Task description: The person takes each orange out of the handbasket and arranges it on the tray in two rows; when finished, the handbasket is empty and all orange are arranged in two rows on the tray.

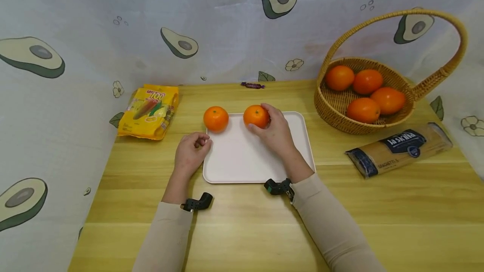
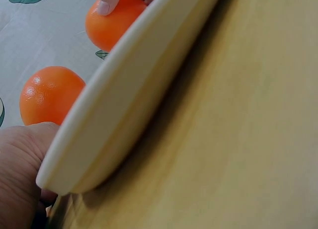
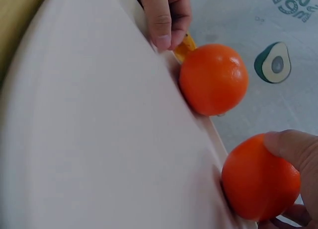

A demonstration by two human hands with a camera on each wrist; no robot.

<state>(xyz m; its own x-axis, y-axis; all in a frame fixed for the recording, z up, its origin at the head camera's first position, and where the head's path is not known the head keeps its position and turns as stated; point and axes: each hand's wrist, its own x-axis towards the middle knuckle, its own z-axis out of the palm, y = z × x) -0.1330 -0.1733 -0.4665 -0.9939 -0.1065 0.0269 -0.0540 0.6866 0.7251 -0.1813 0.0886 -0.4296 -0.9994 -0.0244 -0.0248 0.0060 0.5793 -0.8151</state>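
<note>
Orange and glossy, the held fruit lay, on my remote feed, at the far edge of the white tray, approx. midway between its far corners. R hand had thumb & fingers on opposite sides of it, a grip about as wide as the fruit; whether the fruit bore on the tray or hung just above, I couldn't tell. L hand was at the tray's L edge, fingers curled, thumb near the index; I couldn't tell if it pinched the rim. The second fruit sat at the far L corner, apart from the first, no hand round it. Best handling, in my judgement, called for light, even pressure, thumb vs. fingers, since smooth round peel would prob. roll under a lopsided squeeze; any release was best done slowly, w/ the fruit fully supported. Knocking the second fruit or tipping the tray seemed the chief risks, so I wanted L hand steady & off the peel. Appearance: near-round, slightly flattened, deep orange, w/ a small stem mark uppermost in the head view. The second fruit matched approx. in size & colour.
</note>
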